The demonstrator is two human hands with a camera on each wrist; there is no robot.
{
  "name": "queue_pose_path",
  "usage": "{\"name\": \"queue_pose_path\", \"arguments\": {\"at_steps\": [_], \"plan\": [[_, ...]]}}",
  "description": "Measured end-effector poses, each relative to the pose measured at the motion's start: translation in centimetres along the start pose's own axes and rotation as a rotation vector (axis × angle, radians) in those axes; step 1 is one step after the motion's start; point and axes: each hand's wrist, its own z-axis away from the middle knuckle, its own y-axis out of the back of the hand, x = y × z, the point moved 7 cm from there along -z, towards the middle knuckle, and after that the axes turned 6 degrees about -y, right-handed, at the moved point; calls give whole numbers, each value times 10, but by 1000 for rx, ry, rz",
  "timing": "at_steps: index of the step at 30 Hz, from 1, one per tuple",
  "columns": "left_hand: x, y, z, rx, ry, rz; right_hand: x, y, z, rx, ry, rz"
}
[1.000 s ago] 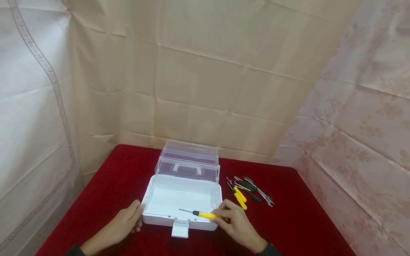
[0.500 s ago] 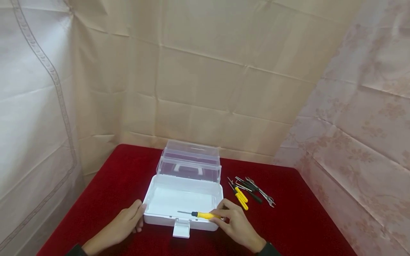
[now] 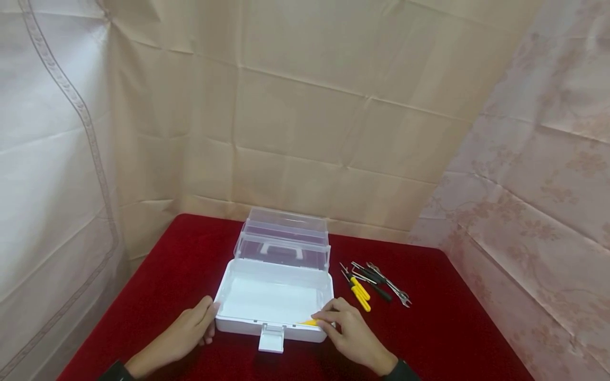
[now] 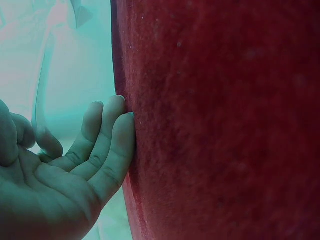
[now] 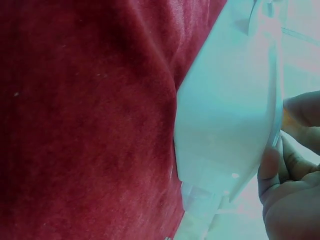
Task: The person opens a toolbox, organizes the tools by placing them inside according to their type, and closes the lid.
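Note:
A white plastic toolbox [image 3: 267,301] lies open on the red cloth, its clear lid [image 3: 283,248] folded back behind it. My left hand [image 3: 190,324] grips the front left corner, thumb over the rim; in the left wrist view its outer fingers [image 4: 117,150] stretch along the outside wall down to the cloth. At the front right corner, my right hand [image 3: 350,329] pinches a screwdriver by its yellow handle [image 3: 310,322]. Only part of that handle shows, low behind the front wall; the shaft is hidden there. Two fingers of this hand touch the outside of the wall.
Two yellow-handled screwdrivers [image 3: 360,295] lie right of the toolbox. Beside them are black-handled tools [image 3: 379,291] and metal wrenches [image 3: 395,290]. The front latch [image 3: 271,338] hangs down open. Cloth-draped walls [image 3: 305,132] surround the table.
The screwdriver has gone down into the toolbox by its front wall, so its shaft and most of its handle have dropped from sight. The left hand keeps its place.

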Motion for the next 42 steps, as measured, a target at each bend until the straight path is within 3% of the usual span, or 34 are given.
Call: {"name": "queue_pose_path", "arguments": {"at_steps": [2,5,8,10,14,18,25,30,34,39,42], "plan": [[-1,0,0,-3,5,6,1,4,0,62,28,-4],[-1,0,1,-14,11,10,10,22,1,249,36,11],[2,3,-1,-27,-3,-12,38,48,-1,446,-68,81],[5,6,-4,-33,-13,-45,66,62,-5,485,-173,133],[9,12,-8,-36,-14,-112,123,69,-12,404,-353,179],[10,15,-10,-43,5,-152,152,63,-14,320,-448,185],[12,17,-12,-77,17,-183,155,63,-24,297,-499,239],[10,14,-10,-89,30,-188,163,58,-23,199,-592,136],[9,12,-7,-88,22,-181,168,54,-18,178,-652,60],[8,11,-4,-74,16,-184,169,49,-16,161,-672,-64],[8,11,-4,-71,8,-196,166,46,-17,126,-669,-66]]}}
